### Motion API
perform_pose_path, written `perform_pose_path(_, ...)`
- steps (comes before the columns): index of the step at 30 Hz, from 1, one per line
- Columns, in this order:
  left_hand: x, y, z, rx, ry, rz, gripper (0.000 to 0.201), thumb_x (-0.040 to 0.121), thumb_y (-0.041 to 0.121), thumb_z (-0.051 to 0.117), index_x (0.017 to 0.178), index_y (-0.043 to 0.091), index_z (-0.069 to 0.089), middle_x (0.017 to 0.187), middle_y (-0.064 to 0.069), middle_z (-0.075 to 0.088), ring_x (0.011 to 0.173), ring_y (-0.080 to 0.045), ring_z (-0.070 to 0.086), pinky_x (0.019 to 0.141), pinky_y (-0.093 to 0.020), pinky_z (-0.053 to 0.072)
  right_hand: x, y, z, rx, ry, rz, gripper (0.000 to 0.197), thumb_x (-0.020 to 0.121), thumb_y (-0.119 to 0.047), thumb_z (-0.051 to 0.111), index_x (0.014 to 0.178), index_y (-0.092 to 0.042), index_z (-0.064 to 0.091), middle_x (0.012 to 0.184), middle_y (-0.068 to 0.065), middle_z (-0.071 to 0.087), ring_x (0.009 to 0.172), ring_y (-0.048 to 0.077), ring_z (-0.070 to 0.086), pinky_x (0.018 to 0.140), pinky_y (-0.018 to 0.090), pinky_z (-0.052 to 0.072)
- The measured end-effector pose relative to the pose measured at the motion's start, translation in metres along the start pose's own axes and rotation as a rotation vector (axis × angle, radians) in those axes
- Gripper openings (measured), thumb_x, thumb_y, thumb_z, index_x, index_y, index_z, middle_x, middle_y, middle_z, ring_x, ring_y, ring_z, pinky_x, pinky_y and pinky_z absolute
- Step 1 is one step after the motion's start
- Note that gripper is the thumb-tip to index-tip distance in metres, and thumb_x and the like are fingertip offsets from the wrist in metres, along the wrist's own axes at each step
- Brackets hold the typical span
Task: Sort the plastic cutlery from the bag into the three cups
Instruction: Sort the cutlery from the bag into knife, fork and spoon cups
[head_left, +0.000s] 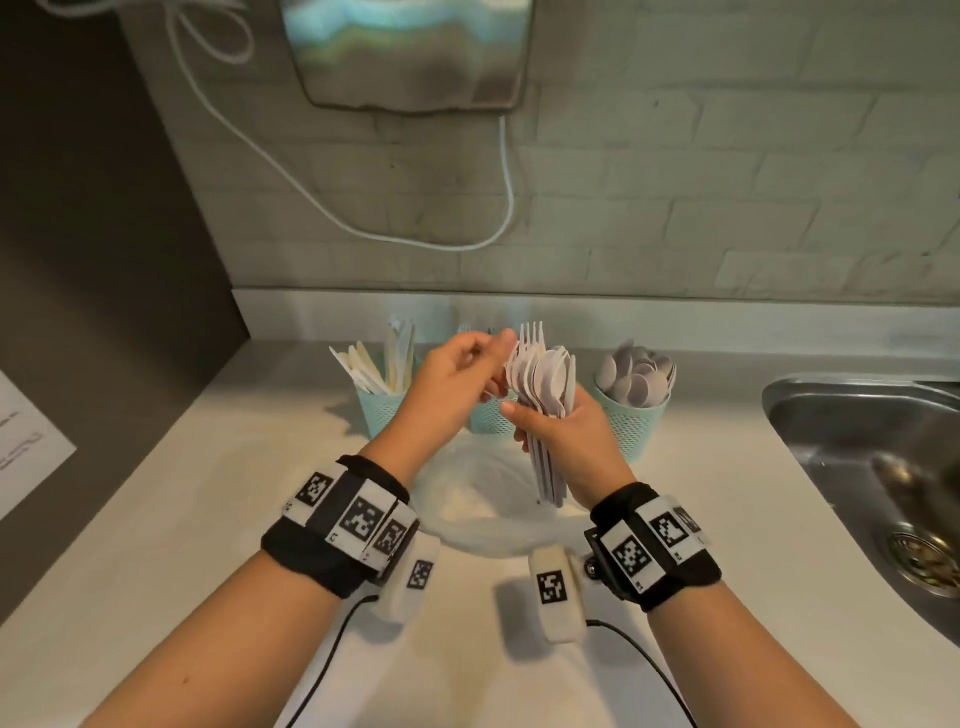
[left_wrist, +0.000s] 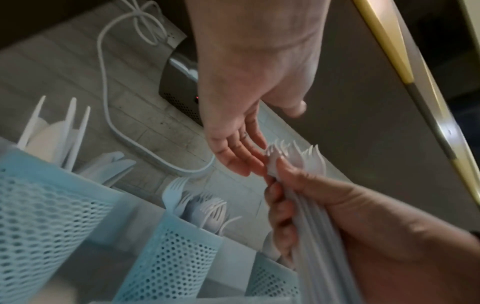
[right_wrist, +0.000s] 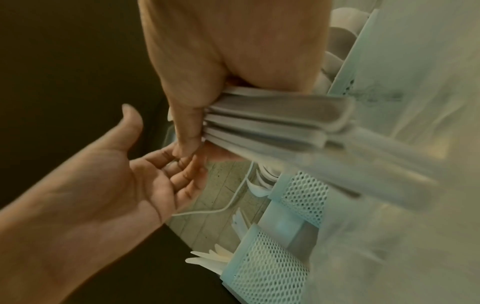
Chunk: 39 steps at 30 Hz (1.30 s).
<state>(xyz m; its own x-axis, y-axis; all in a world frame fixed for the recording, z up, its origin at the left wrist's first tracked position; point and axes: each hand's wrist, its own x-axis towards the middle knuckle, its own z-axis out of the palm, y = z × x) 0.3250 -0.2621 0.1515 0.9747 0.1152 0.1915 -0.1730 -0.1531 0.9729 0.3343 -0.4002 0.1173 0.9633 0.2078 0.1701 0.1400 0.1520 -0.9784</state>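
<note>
My right hand (head_left: 566, 431) grips a fanned bundle of white plastic forks and spoons (head_left: 543, 379) by the handles, heads up, above a clear plastic bag (head_left: 467, 512) on the counter. My left hand (head_left: 465, 374) reaches to the bundle's heads. In the left wrist view its straight fingers (left_wrist: 244, 158) touch the fork tines (left_wrist: 293, 154) with the thumb held apart. Behind stand three teal mesh cups: the left cup (head_left: 382, 413) holds knives, the middle cup (head_left: 491, 420), mostly hidden by my hands, holds forks (left_wrist: 205, 209), and the right cup (head_left: 631, 418) holds spoons.
A steel sink (head_left: 857, 447) is sunk into the counter at the right. On the tiled wall hangs a metal appliance (head_left: 410, 52) with a looping white cord (head_left: 363, 228). A dark panel with a paper sheet (head_left: 26, 441) borders the counter's left side.
</note>
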Motion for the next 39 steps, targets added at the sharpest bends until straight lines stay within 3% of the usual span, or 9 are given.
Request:
perform_pose_path(6, -0.001, -0.008, 0.001, -0.03, 0.011, -0.002, 0.014, 0.082, 0.013, 0.069, 0.093, 0.016, 0.062, 0.085, -0.002, 0.064, 0.071, -0.009, 0.065, 0.066, -0.018, 0.054, -0.001, -0.001, 0.004, -0.016, -0.043, -0.025, 0.041, 0.076, 0.006, 0.071, 0.114, -0.001, 0.058, 0.078, -0.001, 0.064, 0.057, -0.003, 0.058, 0.053, 0.016, 0.049)
perform_pose_path(13, 0.0, -0.014, -0.005, -0.022, 0.019, -0.02, 0.02, 0.089, 0.008, 0.06, 0.108, 0.006, 0.063, 0.08, 0.0, 0.065, 0.068, -0.006, 0.064, 0.063, -0.019, 0.056, -0.002, 0.001, 0.006, 0.096, -0.058, 0.026, 0.018, 0.081, 0.002, 0.066, 0.097, -0.006, 0.061, 0.072, 0.004, 0.06, 0.052, 0.008, 0.055, 0.051, 0.023, 0.048)
perform_pose_path(19, -0.001, -0.02, -0.002, -0.002, 0.036, -0.037, 0.019, 0.091, 0.012, 0.057, 0.109, 0.01, 0.06, 0.093, -0.008, 0.067, 0.073, -0.015, 0.067, 0.063, -0.024, 0.057, -0.001, 0.005, 0.008, 0.121, -0.042, 0.049, 0.025, 0.088, -0.008, 0.062, 0.111, 0.002, 0.061, 0.071, 0.002, 0.064, 0.052, 0.011, 0.056, 0.049, 0.022, 0.048)
perform_pose_path(24, -0.001, -0.021, 0.001, 0.048, -0.059, -0.122, 0.014, 0.093, 0.014, 0.054, 0.105, 0.013, 0.061, 0.08, -0.004, 0.063, 0.064, -0.014, 0.058, 0.056, -0.022, 0.052, 0.001, 0.008, 0.005, 0.104, -0.041, 0.028, 0.022, 0.089, -0.011, 0.06, 0.109, -0.002, 0.062, 0.075, 0.003, 0.066, 0.056, 0.008, 0.06, 0.05, 0.021, 0.05)
perform_pose_path(27, 0.012, -0.013, -0.005, 0.018, -0.006, -0.101, 0.015, 0.095, 0.007, 0.047, 0.108, 0.009, 0.055, 0.08, -0.004, 0.065, 0.056, -0.011, 0.054, 0.047, -0.02, 0.048, 0.004, 0.012, 0.0, 0.053, 0.022, 0.044, 0.018, 0.09, -0.018, 0.061, 0.102, -0.006, 0.066, 0.068, 0.001, 0.065, 0.054, 0.009, 0.059, 0.049, 0.021, 0.048)
perform_pose_path(30, 0.034, 0.007, -0.019, -0.041, 0.134, -0.006, 0.017, 0.097, 0.005, 0.041, 0.092, 0.019, 0.05, 0.076, -0.005, 0.064, 0.046, -0.006, 0.049, 0.041, -0.018, 0.042, 0.011, 0.015, -0.011, 0.048, 0.123, 0.053, 0.01, 0.09, -0.019, 0.061, 0.086, -0.01, 0.06, 0.062, 0.004, 0.057, 0.047, 0.014, 0.052, 0.045, 0.025, 0.044)
perform_pose_path(34, 0.068, 0.032, -0.037, 0.148, 0.325, 0.165, 0.005, 0.098, 0.013, 0.041, 0.097, 0.017, 0.045, 0.082, -0.004, 0.06, 0.06, -0.014, 0.053, 0.055, -0.024, 0.05, 0.019, 0.016, -0.025, 0.087, 0.211, 0.041, 0.008, 0.092, -0.015, 0.059, 0.085, -0.012, 0.056, 0.063, 0.004, 0.053, 0.047, 0.016, 0.048, 0.043, 0.025, 0.042)
perform_pose_path(36, 0.081, 0.034, -0.036, 0.235, 0.321, 0.23, 0.011, 0.097, 0.016, 0.041, 0.106, 0.017, 0.046, 0.092, -0.009, 0.062, 0.076, -0.022, 0.059, 0.07, -0.036, 0.052, 0.021, 0.015, -0.027, 0.089, 0.216, 0.027, 0.007, 0.092, -0.015, 0.058, 0.087, -0.012, 0.056, 0.063, 0.003, 0.053, 0.047, 0.016, 0.048, 0.044, 0.026, 0.042)
perform_pose_path(39, 0.09, 0.023, -0.024, 0.402, 0.252, 0.271, 0.022, 0.097, 0.017, 0.04, 0.117, 0.014, 0.046, 0.094, -0.012, 0.062, 0.08, -0.03, 0.061, 0.071, -0.038, 0.05, 0.022, 0.014, -0.026, 0.097, 0.198, 0.017, 0.009, 0.092, -0.014, 0.058, 0.083, -0.013, 0.057, 0.061, 0.002, 0.053, 0.046, 0.015, 0.048, 0.043, 0.025, 0.042)
